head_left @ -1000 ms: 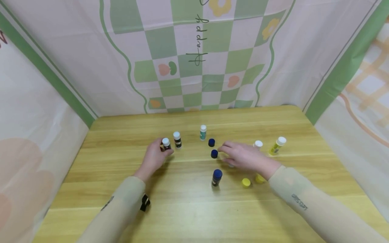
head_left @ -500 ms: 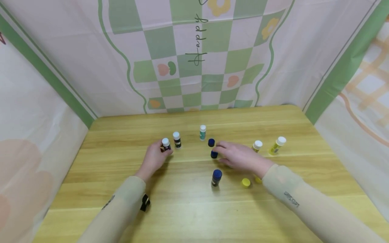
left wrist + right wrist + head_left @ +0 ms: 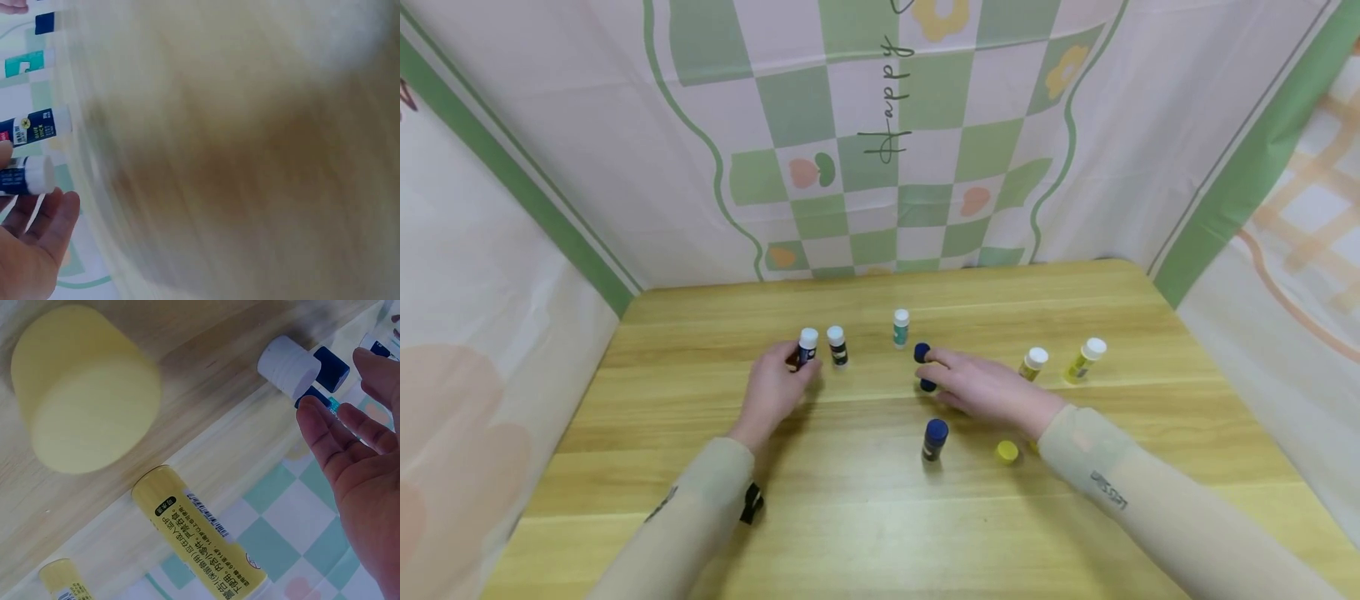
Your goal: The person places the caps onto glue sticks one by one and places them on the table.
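Note:
My left hand (image 3: 771, 390) pinches a navy-labelled glue stick (image 3: 807, 343) with white ends, held upright. Its white lower end shows in the left wrist view, beside a matching glue stick (image 3: 34, 127). My right hand (image 3: 988, 387) reaches over two navy caps, fingers spread and slightly bent. The farther navy cap (image 3: 922, 352) is at the index finger; the nearer navy cap (image 3: 928, 385) lies partly under the fingers. In the right wrist view, a white cap (image 3: 289, 365) stands close by the navy caps, hidden under the hand from the head view.
A teal glue stick (image 3: 901, 329) stands at the back. On the right stand two yellow glue sticks (image 3: 1084, 360), with a yellow cap (image 3: 1007, 452) nearer. A navy-capped glue stick (image 3: 934, 442) stands front centre. A black object (image 3: 752, 503) lies by the left sleeve.
My right hand has moved left over the navy caps, uncovering more of a yellow glue stick. My left hand has shifted slightly left, and its glue stick sits a little higher in view.

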Demonstrator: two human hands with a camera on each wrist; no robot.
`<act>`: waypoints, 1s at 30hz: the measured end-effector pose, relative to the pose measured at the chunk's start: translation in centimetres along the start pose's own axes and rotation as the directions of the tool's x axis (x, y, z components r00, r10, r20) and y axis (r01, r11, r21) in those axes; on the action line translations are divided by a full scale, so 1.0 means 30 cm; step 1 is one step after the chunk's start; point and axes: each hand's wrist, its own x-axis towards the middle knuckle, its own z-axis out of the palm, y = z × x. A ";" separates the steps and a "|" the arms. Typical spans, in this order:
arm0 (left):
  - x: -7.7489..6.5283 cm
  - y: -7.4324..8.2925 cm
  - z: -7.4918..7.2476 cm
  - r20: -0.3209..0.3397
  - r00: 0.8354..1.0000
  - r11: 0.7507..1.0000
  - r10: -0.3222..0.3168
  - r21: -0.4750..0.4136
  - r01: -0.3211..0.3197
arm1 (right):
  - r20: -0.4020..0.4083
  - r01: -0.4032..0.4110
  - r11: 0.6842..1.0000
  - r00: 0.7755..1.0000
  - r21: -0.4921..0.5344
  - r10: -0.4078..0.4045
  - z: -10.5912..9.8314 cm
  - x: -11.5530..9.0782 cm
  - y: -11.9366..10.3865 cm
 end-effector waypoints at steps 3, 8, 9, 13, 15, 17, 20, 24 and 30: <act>-0.003 0.004 -0.010 -0.039 0.998 0.999 0.040 0.002 -0.040 | 0.001 0.012 1.000 1.000 0.003 -0.012 -0.003 0.001 -0.001; -0.004 0.015 -0.023 -0.126 0.982 0.990 0.141 0.022 -0.139 | 0.013 0.017 1.000 1.000 0.011 -0.017 -0.008 0.003 -0.004; -0.004 0.018 -0.026 -0.143 0.976 0.987 0.163 0.026 -0.161 | 0.012 0.019 1.000 1.000 0.014 -0.019 -0.008 0.003 -0.004; -0.005 0.034 -0.035 -0.193 0.952 0.971 0.239 0.047 -0.235 | 0.001 0.041 0.999 0.999 0.008 -0.041 -0.003 0.005 -0.003; -0.005 0.046 -0.040 -0.206 0.940 0.962 0.273 0.061 -0.267 | -0.006 0.059 0.998 0.998 -0.010 -0.060 0.001 0.007 -0.003; -0.004 0.056 -0.044 -0.220 0.924 0.949 0.314 0.084 -0.303 | -0.006 0.075 0.997 0.997 -0.025 -0.076 0.004 0.011 -0.003; -0.002 0.071 -0.048 -0.241 0.894 0.925 0.378 0.119 -0.360 | 0.002 0.085 0.996 0.996 -0.036 -0.085 0.010 0.015 -0.003; 0.001 0.087 -0.052 -0.263 0.847 0.886 0.462 0.172 -0.430 | 0.010 0.100 0.995 0.995 -0.030 -0.100 0.017 0.017 0.001; 0.001 0.116 -0.057 -0.248 0.784 0.818 0.569 0.263 -0.511 | 0.039 0.099 0.995 0.994 -0.015 -0.099 0.022 0.017 0.002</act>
